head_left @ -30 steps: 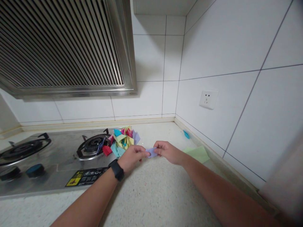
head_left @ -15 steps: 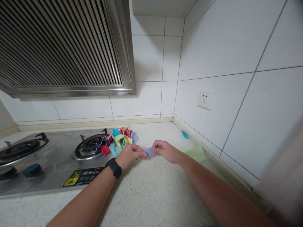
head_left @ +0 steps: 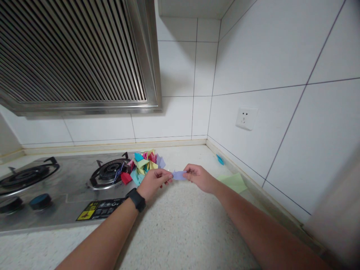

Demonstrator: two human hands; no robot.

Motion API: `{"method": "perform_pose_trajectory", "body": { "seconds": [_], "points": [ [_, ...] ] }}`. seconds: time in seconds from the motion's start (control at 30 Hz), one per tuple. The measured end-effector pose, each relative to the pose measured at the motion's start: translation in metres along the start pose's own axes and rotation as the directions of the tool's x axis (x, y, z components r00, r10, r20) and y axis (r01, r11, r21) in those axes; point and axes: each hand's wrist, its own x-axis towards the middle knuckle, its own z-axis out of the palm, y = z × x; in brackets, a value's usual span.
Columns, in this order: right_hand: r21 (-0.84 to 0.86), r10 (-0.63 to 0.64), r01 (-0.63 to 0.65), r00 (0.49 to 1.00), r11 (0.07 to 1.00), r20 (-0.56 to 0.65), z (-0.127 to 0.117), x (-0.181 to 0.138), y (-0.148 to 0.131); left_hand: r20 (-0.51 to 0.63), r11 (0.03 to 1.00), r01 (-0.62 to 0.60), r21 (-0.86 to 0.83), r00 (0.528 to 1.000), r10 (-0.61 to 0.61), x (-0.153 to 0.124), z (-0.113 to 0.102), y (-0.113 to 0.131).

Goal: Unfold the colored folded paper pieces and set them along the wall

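Note:
A small piece of folded purple paper is stretched between my two hands, just above the speckled counter. My left hand, with a black watch on its wrist, pinches the paper's left end. At the right end, my right hand grips it between thumb and fingers. Behind my left hand lies a heap of folded coloured papers in red, yellow, blue, green and purple. A pale green sheet of paper rests beyond my right forearm.
To the left is a gas stove with two burners and knobs; the paper heap touches its right edge. A steel range hood hangs above. Near the right wall lies a small blue folded paper. A wall socket is above it.
My hands have drawn slightly apart and the right one has risen a little. More of the purple paper shows between them, and it is now more level.

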Motion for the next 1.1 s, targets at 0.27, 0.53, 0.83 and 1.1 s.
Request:
{"method": "perform_pose_trajectory", "body": {
  "seconds": [0.27, 0.53, 0.83, 1.1],
  "points": [
    [-0.015, -0.019, 0.018, 0.999, 1.0, -0.031, -0.004, 0.002, 0.007, -0.059, 0.999, 0.002, 0.042, 0.998, 0.001, 0.002, 0.0, -0.001],
    [-0.056, 0.008, -0.008, 1.0, 0.998, -0.014, -0.009, 0.005, 0.019, -0.035, 0.998, -0.028, 0.062, 0.999, 0.03, 0.001, 0.004, 0.002],
    [-0.088, -0.026, 0.021, 0.998, 0.996, -0.054, -0.009, 0.003, 0.016, -0.078, 0.996, -0.008, 0.086, 0.997, 0.014, 0.003, -0.001, -0.002],
    [-0.324, -0.201, 0.118, 0.951, 0.939, -0.237, -0.007, 0.001, 0.007, 0.014, 0.995, 0.092, 0.029, 0.996, -0.093, -0.002, 0.005, 0.002]
  ]
}}
